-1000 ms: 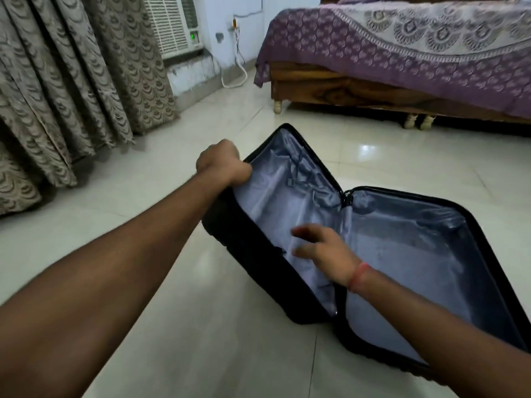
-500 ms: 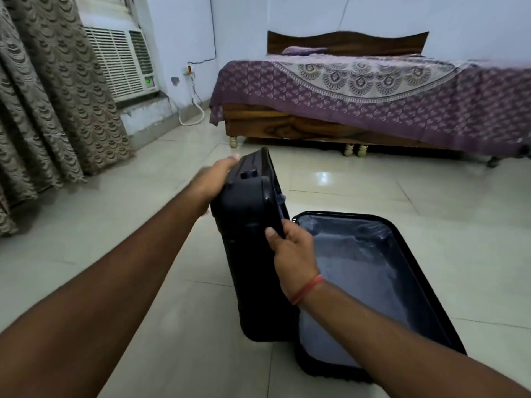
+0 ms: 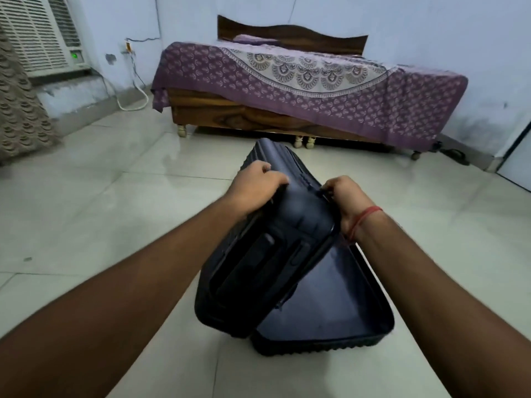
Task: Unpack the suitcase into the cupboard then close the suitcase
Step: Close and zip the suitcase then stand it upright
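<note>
A dark navy hard-shell suitcase lies on the tiled floor in front of me. Its left half is tilted over the right half, which lies flat with its grey lining showing and nothing visible inside. My left hand grips the raised half along its top edge. My right hand, with a red thread on the wrist, holds the same half at its right edge near the zip. The cupboard is out of view.
A wooden bed with a purple patterned cover stands behind the suitcase. A window air conditioner and a patterned curtain are at the left. A white cable hangs by the wall. Pale floor tiles surround the suitcase.
The left half of the suitcase has swung up from open and now leans over the right half. My right hand moved from the lining to the lid's edge.
</note>
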`<state>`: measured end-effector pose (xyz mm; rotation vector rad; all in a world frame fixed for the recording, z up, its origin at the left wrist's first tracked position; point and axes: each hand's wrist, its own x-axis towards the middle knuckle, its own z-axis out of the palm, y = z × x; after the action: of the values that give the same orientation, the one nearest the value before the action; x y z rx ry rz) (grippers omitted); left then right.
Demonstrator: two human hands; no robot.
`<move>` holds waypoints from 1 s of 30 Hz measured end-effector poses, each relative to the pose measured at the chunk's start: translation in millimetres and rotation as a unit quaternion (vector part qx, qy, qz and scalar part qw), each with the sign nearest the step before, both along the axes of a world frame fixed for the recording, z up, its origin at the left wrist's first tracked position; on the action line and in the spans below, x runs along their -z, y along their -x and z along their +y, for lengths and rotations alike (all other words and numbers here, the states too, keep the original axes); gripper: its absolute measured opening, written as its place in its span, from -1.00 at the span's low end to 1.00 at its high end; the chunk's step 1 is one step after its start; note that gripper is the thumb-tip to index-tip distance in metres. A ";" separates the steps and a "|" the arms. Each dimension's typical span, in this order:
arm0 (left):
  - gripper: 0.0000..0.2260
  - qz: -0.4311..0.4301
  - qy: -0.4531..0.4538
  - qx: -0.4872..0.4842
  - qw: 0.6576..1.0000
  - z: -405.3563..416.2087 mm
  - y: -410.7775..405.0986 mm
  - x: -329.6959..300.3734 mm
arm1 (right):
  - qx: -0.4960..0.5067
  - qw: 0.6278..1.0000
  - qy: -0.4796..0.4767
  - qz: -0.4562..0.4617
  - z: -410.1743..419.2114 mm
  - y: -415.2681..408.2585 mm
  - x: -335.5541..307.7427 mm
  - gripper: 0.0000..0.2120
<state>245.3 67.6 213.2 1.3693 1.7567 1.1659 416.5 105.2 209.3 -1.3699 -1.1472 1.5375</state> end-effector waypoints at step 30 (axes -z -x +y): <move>-0.46 -0.277 0.262 -0.004 0.924 -1.4 12.0 200.3 | 0.083 0.956 0.197 -0.200 19.3 -170.5 171.0 -0.66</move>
<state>233.3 66.3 12.9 0.6319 1.4965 0.8753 586.9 124.5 38.4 -2.0652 -0.9483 1.4549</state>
